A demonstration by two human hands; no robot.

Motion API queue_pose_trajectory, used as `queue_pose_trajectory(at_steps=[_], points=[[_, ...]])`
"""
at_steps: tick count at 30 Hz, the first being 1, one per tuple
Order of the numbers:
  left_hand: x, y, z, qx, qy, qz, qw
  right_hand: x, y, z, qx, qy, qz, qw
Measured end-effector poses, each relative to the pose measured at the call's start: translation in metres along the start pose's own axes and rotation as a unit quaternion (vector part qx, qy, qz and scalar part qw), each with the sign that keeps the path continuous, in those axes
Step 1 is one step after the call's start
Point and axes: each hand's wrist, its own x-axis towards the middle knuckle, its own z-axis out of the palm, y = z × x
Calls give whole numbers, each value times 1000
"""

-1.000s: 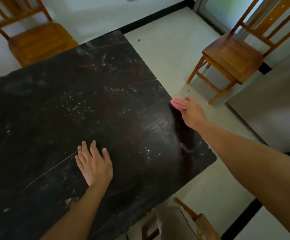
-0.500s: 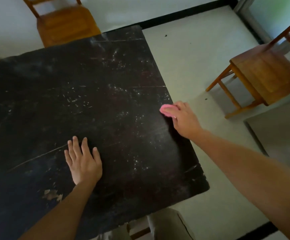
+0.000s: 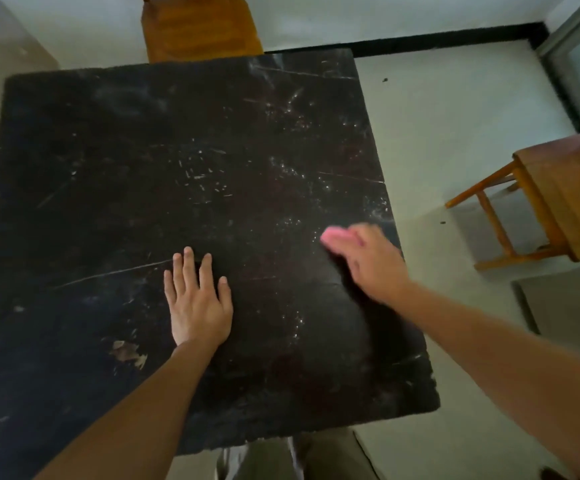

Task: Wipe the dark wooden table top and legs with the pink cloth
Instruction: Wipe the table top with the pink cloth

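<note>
My left hand (image 3: 198, 303) lies flat on the dark wooden bench (image 3: 143, 150), palm down, fingers straight and slightly spread, a little nearer to me than the middle of the top. It holds nothing.

My right hand (image 3: 371, 261) is on the bench close to its right edge. The pink cloth (image 3: 333, 235) sits under my fingers, and only a small pink part shows past my fingertips, on the side toward the bench's middle. The hand is smeared with blur, but my fingers look stretched forward over the cloth, pressing it down on the wood and not curled round it. I cannot see my thumb.

The bench top is scratched and speckled with pale flecks, thickest between its middle and its right edge. A long thin scratch runs leftward from my left fingertips. A pale chipped patch lies near my left wrist.

One wooden chair (image 3: 201, 29) stands at the far edge of the bench. Another chair (image 3: 565, 195) stands on the floor, well apart from the bench's right edge. My trousers (image 3: 281, 455) show below the near edge.
</note>
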Motion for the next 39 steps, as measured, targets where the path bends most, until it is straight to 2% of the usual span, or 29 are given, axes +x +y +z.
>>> queue_pose_trajectory(at_steps=[1,2,3,5,7,9,12,14,16,18,19,20,22,25,27,28,29,31,32,34,36,39], points=[[0,-1,0,-1,0,-1,1000,21,10,-6,-4,18,70,997],[-1,-1,0,-2,1,1,1000,33,14,-12,-3,24,102,995],[-1,-1,-1,-2,2,3,1000,37,11,-16,-5,42,90,995],[0,-1,-1,-1,1,5,1000,21,-10,-17,6,51,-25,998],[0,-1,-2,0,-2,3,1000,-18,-41,-10,32,-35,-147,988],[0,-1,-3,-2,-6,4,1000,-64,-69,4,56,-140,-248,957],[1,-2,-2,4,-4,5,1000,-78,-73,26,35,-185,-340,921],[1,-3,-1,3,-6,9,1000,-39,-66,34,12,-148,-299,943],[1,-4,0,1,-9,7,1000,23,-48,29,13,-49,-135,990],[1,-3,-1,-3,-8,7,1000,74,-30,12,-9,9,28,1000],[0,-3,-2,-5,-8,9,1000,88,-29,3,-5,26,68,997],[0,-4,-1,-4,-7,12,1000,93,-32,-2,-1,49,51,998],[1,-5,-1,-3,-7,14,1000,74,-50,-7,2,40,-50,998],[1,-5,-2,2,-4,16,1000,9,-81,13,33,-77,-239,967],[1,-5,-2,4,-2,19,1000,1,-82,27,20,-132,-306,943],[1,-6,-1,3,-3,19,1000,15,-76,34,20,-117,-293,949],[1,-6,-1,2,-3,19,1000,40,-72,39,22,-84,-238,968],[2,-7,1,4,-6,18,1000,108,-66,32,10,-23,-65,998],[2,-8,1,5,-8,19,1000,141,-60,25,9,-27,6,1000],[1,-8,1,4,-10,22,1000,180,-57,9,28,-33,82,996],[2,-9,1,1,-14,23,1000,176,-72,-2,20,-18,64,998],[1,-9,-1,6,-23,24,999,107,-97,6,28,-43,-93,994]])
